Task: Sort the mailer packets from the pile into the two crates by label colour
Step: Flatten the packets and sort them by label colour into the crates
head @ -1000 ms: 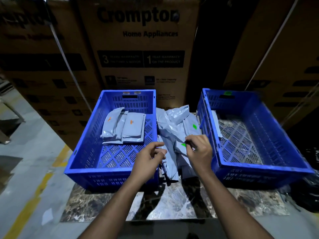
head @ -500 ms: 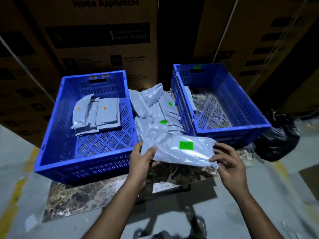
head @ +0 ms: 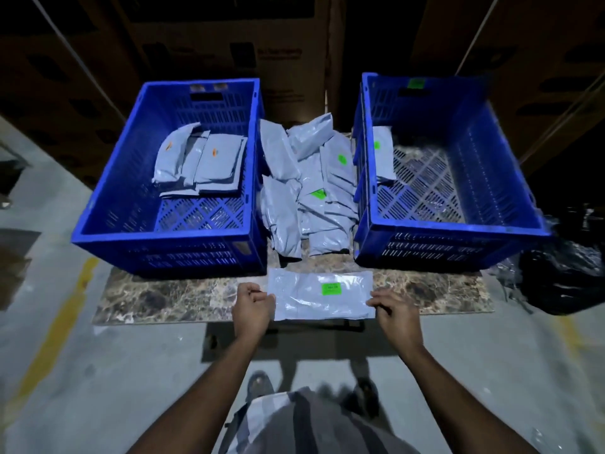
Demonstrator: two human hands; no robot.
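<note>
A grey mailer packet with a green label is stretched flat between my hands near the front edge of the marble slab. My left hand pinches its left end and my right hand pinches its right end. Behind it, a pile of grey packets lies between two blue crates, some showing green labels. The left crate holds several packets with orange labels. The right crate holds a green-labelled packet leaning against its left wall.
The marble slab lies on a grey concrete floor with a yellow line at the left. A black plastic bag sits to the right of the right crate. Large cardboard boxes stand behind the crates.
My hands have pulled the green-labelled packet out of the pile towards me and now hold it level by both ends. The camera has tipped down and back.
</note>
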